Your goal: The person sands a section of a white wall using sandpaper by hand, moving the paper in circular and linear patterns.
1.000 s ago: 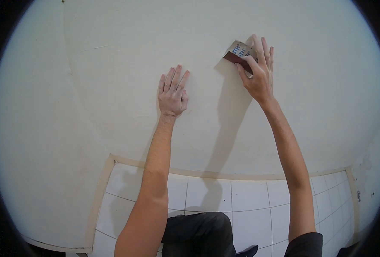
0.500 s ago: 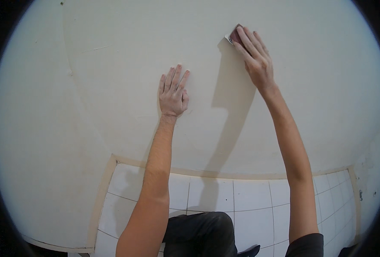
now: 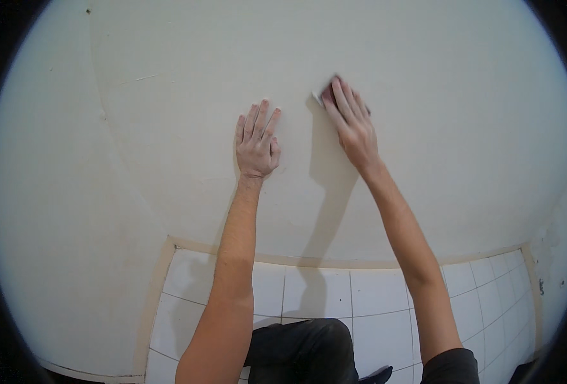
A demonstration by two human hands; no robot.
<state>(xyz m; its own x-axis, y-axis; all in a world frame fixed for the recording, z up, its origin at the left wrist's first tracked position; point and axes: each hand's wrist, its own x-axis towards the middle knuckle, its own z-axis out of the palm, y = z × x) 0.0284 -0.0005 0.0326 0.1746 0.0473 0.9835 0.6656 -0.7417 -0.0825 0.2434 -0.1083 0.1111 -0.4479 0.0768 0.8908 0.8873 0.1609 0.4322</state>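
Head view, and I have the sandpaper [image 3: 327, 94] up at about 1 o'clock against the pale wall [image 3: 187, 121]. It is a small dark piece, reddish brown where it shows beside my fingers, with a thin whitish edge sticking out at its 8 o'clock side. Motion blur softens its outline, and my fingers cover much of it, so I can't make out its full shape or the grain of its surface.

My right hand [image 3: 356, 125] is clamped on that sandpaper, fingers laid over it and pointing toward 11 o'clock. My left hand [image 3: 256, 146] is at 11 o'clock, palm down on the wall, fingers a little spread, gripping nothing. My hands are well apart, with the sandpaper at 2 o'clock from the left one.

Below my right hand, toward 7 o'clock, a long shadow [image 3: 327, 208] runs down the wall, across the beige trim [image 3: 354, 264] and onto the white floor tiles [image 3: 379, 291]. At 6 o'clock is my knee in dark trousers [image 3: 302, 349], and at 5 the tip of a dark shoe [image 3: 378, 376]. A pale scratch [image 3: 146, 77] marks the wall between 10 and 11.
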